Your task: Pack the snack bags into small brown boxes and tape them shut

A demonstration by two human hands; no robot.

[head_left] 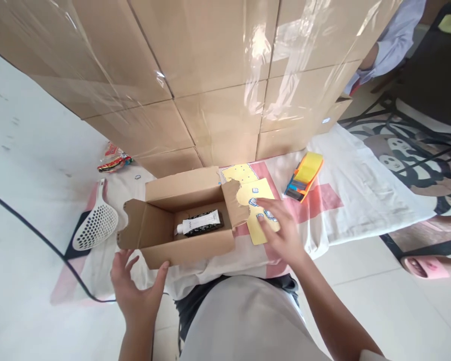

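An open cardboard box (pixel 188 250) stands on the cloth in front of me, its flaps folded outward. Inside it lie a white tube (pixel 203 221) with a white cap and, beneath, a black patterned packet (pixel 199 231). My left hand (pixel 137 283) is at the box's front left corner, thumb and fingers spread, the thumb at the front flap. My right hand (pixel 281 228) reaches over a yellow card (pixel 258 235) with blue drawings, fingers stretched out and apart, fingertips at its surface. The box's torn right flap (pixel 236 203) overlaps the card.
Stacked, taped cardboard boxes (pixel 221 115) form a wall behind. A white slotted scoop (pixel 97 225) lies left, near a colourful wrapper (pixel 115 159). An orange tape dispenser (pixel 306 175) with yellow tape lies right. Another person's sleeve (pixel 394 40) shows at upper right.
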